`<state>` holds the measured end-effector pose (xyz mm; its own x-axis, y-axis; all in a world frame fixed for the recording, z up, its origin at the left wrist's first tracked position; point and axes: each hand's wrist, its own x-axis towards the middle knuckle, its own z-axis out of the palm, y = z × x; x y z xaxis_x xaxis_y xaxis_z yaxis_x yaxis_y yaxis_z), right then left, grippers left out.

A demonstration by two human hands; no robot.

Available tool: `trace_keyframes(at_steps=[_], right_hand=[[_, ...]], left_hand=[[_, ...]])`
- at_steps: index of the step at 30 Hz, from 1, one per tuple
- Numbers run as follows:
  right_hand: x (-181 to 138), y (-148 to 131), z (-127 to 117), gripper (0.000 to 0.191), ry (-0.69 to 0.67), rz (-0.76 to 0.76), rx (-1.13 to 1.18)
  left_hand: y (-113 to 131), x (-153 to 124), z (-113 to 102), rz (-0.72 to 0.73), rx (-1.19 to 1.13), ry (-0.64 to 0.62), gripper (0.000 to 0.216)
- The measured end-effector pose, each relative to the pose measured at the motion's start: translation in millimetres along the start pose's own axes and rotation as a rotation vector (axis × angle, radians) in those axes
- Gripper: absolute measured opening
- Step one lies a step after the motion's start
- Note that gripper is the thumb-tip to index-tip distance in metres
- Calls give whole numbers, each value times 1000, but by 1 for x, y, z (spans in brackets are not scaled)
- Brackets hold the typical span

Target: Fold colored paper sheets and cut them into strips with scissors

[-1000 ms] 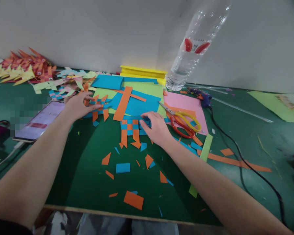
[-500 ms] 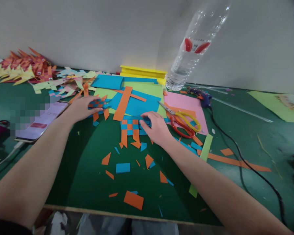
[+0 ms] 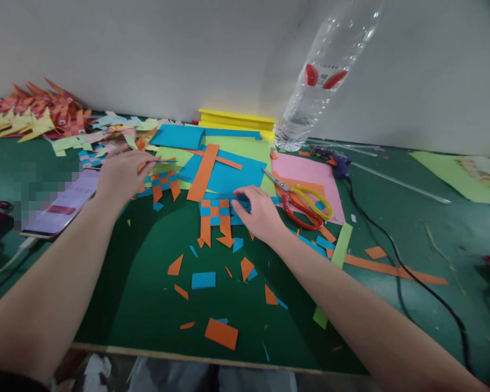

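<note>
My left hand (image 3: 121,175) is closed in a pinch on a thin paper strip (image 3: 163,160), just above and left of a small orange-and-blue woven piece (image 3: 163,182). My right hand (image 3: 260,213) has curled fingers, and their tips grip the blue strips at the right edge of a second woven piece (image 3: 215,213). That piece lies flat on the green table (image 3: 147,305) with orange tails pointing toward me. A long orange strip (image 3: 204,171) lies on a blue sheet (image 3: 232,177) between the two hands.
Red-and-yellow scissors (image 3: 306,206) lie on a pink sheet (image 3: 310,173) right of my right hand. A tilted clear bottle (image 3: 322,81), a glue gun (image 3: 337,160) with a black cable (image 3: 392,245), a phone (image 3: 65,201), finished paper shapes (image 3: 41,117) and paper scraps (image 3: 220,333) surround the work.
My left hand has drawn back to the left off the small woven piece, uncovering it, and closed from spread fingers into a pinch on a strip. My right hand has stayed put.
</note>
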<state>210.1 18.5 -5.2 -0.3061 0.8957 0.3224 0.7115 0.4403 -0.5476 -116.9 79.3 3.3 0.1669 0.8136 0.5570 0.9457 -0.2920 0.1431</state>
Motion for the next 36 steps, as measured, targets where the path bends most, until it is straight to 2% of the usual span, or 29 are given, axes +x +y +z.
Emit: trace_keyframes(at_steps=[5, 10, 16, 20, 23, 26, 32, 36], right_hand=[[0, 0, -1, 19, -3, -2, -4], [0, 0, -1, 20, -5, 6, -2], [1, 1, 0, 22, 3, -3, 26], [1, 4, 1, 31, 0, 0, 41], [2, 5, 1, 33, 0, -2, 46], [2, 6, 1, 34, -2, -6, 45], [2, 5, 0, 32, -6, 7, 57], [2, 5, 1, 29, 5, 8, 64]], left_hand=[[6, 1, -10, -118, 12, 97, 34], [10, 1, -15, -138, -16, 102, 34], [27, 2, -6, 60, -141, -13, 35], [66, -4, -4, 250, -198, -140, 36], [98, -11, -6, 445, -213, -248, 42], [116, -19, -6, 545, -236, -316, 53], [114, -25, 3, 559, -235, -387, 71], [113, -24, 4, 534, -262, -401, 71]])
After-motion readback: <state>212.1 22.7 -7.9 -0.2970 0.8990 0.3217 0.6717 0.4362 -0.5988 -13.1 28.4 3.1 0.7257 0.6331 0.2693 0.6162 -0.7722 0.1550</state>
